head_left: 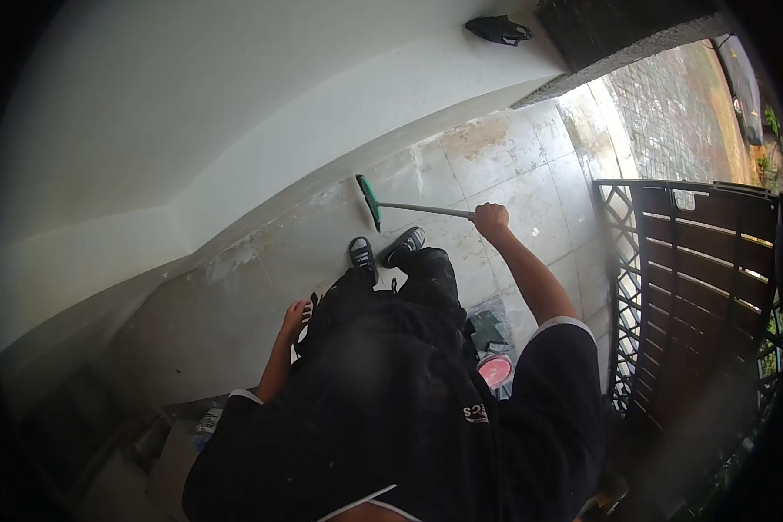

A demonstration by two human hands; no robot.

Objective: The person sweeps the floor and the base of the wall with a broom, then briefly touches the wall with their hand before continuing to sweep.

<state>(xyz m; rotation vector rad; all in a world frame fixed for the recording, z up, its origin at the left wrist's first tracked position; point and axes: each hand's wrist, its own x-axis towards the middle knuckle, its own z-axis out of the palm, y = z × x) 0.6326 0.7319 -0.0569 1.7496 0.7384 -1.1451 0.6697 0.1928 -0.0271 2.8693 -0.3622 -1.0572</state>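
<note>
My right hand [491,219] is closed round the end of a pale handle [426,209], out in front of me on the right. At the handle's far end a green brush head [369,203] rests on the tiled floor, just beyond my feet. My left hand [297,315] hangs beside my left thigh, its fingers curled close to the dark trousers. A small white-striped patch shows at its fingertips, and whether the hand holds it is too small to tell.
A white wall [322,113] runs along the left and front. On the right stands a dark slatted gate [705,252]. A pink round container [495,371] sits near my right side. A black object [498,30] lies by the wall at the top. Stained tiles [505,183] cover the floor.
</note>
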